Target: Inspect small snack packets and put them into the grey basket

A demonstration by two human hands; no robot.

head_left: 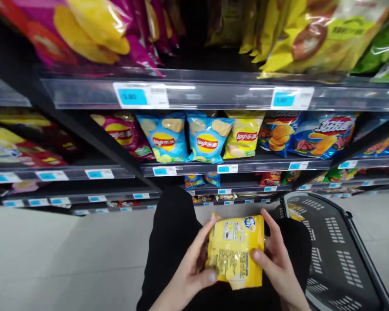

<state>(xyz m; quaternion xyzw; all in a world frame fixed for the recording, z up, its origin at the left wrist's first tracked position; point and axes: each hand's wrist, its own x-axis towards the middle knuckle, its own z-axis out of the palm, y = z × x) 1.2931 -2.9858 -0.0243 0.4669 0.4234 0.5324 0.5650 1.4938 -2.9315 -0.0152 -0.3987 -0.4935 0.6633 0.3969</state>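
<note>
A yellow snack bag (pixel 235 252) lies between my two hands, low and in front of my dark-clothed knees. Its printed back, with small text and pictures, faces up toward me. My left hand (pixel 197 259) grips its left edge, thumb on the front near the lower corner. On the other side my right hand (pixel 274 255) holds the right edge, thumb pressed on the printed face and a finger reaching up along the side. The fingers beneath the bag are mostly hidden.
Facing me, a store shelf (pixel 207 93) carries chip bags in several tiers. Blue Lay's bags (pixel 207 140) and a yellow Lay's bag (pixel 244 136) stand mid-shelf. A grey shopping basket (pixel 339 242) sits at my right with something yellow inside. Pale tiles (pixel 68 255) cover the floor.
</note>
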